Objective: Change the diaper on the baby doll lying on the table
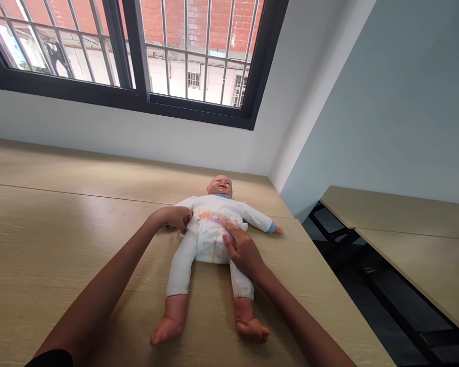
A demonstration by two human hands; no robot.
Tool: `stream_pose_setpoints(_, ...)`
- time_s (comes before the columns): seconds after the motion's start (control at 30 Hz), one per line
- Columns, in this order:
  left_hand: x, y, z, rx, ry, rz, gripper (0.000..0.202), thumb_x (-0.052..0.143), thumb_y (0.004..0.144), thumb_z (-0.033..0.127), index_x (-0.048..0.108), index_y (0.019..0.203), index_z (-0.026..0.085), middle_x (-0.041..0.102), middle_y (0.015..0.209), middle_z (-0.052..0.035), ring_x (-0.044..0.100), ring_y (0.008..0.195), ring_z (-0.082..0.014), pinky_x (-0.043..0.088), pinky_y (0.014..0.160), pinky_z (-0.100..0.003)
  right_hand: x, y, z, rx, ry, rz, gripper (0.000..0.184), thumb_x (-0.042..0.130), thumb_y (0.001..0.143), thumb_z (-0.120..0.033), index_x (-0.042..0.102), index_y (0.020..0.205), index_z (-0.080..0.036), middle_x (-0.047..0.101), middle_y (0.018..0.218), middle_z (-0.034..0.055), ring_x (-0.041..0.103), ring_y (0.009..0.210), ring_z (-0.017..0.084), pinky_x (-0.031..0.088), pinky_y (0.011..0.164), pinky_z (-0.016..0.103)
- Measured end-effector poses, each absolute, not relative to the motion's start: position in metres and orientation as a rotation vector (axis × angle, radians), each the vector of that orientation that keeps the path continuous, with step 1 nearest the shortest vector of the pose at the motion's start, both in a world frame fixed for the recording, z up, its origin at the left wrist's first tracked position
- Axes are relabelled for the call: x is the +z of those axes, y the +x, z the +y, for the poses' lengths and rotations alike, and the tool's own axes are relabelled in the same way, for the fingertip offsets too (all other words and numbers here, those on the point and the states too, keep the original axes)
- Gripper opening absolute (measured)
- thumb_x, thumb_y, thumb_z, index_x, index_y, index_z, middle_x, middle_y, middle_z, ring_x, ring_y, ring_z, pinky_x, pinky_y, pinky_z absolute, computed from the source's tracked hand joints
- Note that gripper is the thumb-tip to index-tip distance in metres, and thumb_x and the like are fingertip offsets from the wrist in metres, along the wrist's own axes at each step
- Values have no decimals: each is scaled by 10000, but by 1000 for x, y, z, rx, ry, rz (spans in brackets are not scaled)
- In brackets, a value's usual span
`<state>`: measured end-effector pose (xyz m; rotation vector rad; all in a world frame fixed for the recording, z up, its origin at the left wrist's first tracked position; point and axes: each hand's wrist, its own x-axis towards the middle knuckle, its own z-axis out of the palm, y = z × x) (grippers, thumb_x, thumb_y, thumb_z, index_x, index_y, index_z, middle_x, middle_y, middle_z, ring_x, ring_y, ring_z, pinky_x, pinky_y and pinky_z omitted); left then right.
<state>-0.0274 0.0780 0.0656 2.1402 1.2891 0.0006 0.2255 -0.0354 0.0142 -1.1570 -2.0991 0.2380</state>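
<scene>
A wide, pale wooden counter (61, 239) runs under a barred window (137, 51), with bare boards over its whole left stretch. From the near left corner the person's left arm reaches out across it, and the left hand (175, 218) rests against the side of a baby doll (210, 234), at the doll's own right arm and the edge of its white suit. The fingers of that hand are curled in and appear to pinch the cloth there, though the tips are tucked under and hard to make out.

The doll lies on its back near the counter's right edge, head toward the far wall, bare feet toward the near edge, legs slightly apart. It wears a white romper with a faint coloured print across the chest and blue trim at neck and cuff.

The right hand (243, 250) lies on the doll's belly and hip, palm down, fingers held close together and pointing up toward the chest, pressing the fabric flat. The doll's other arm stretches out sideways toward the right edge. Beyond that edge, across a dark gap, stands a second counter (405, 224).
</scene>
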Motion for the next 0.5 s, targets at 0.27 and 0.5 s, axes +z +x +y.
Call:
stream_pose_setpoints(0.27,48,-21,86,-116,2049,1395,122,646,884,216,597,825,121,574,712,36,519,549,-75,455,510,-203,15,226,-36,231,-1144,-2096,430,385,990,-312,529,1350,-127,571,1358,106,467,1329,244,364,1139,438)
stream_pose_setpoints(0.5,33,-16,83,-5,1930,1521,243,594,937,316,610,1091,129,649,998,-50,645,810,-158,568,702,-323,13,227,-36,209,-1145,-2096,425,381,991,-311,534,1349,-139,577,1353,98,464,1332,241,369,1135,440)
